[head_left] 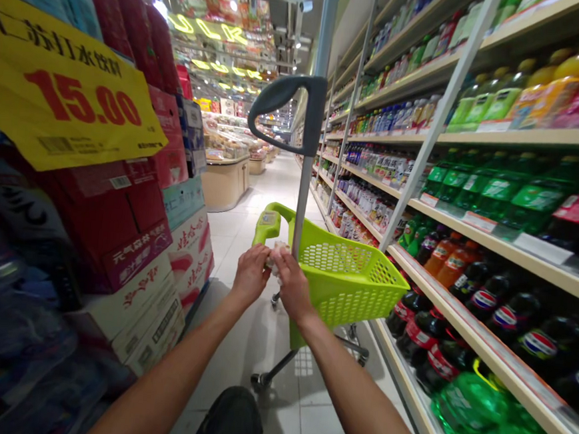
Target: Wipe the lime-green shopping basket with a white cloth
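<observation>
My left hand (252, 272) and my right hand (291, 285) meet in front of a lime-green shopping cart basket (348, 295). Between their fingertips is a small crumpled white tissue (279, 250), partly covered by the fingers; both hands are closed on it. Just beyond my fingers is the cart's green handle (269, 223), which shows a greyish patch on its end. Close to my right hand, a grey pole (302, 205) rises from the cart and carries a dark grey loop grip (287, 113). The visible inside of the basket holds no goods.
Shelves of bottled drinks (502, 183) line the right side, close to the basket. Stacked drink cartons (136, 292) stand on the left under a yellow price sign (74, 86). A tiled aisle (272, 179) runs ahead past a display counter (225, 178). Cart wheels (259, 380) rest near my knees.
</observation>
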Available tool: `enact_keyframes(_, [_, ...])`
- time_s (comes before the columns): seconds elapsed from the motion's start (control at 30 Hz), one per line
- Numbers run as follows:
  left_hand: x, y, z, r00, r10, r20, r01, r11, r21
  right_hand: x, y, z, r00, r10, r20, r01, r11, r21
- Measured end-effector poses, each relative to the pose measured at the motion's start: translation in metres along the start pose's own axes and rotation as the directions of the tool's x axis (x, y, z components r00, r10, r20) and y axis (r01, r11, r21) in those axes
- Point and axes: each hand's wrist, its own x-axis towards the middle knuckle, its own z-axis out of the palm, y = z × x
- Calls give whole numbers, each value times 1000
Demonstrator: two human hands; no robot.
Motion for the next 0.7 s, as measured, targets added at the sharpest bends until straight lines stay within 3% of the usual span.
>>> enact_keyframes(0.13, [-13,23,-3,998,-28,-63,24,998,-60,-20,2,-6,999,42,-33,-42,999,16])
enact_keyframes(0.27, [-27,55,-4,999,-26,-48,23,998,-65,-29,-2,-32,988,127,-91,-120,990,80])
enact_keyframes(0.4, [-33,74,-5,998,51,-33,-55,991,-121,-29,-11,-61,979,196,-62,-187,975,123])
enact_keyframes(0.53, [-19,57,-14,960,274,56,-255,940,-226,-35,-21,-85,981,188,-45,-181,977,115])
enact_keyframes(0.7, [0,28,-14,924,342,174,-313,934,-171,-45,-16,-106,987,160,-12,-159,987,17])
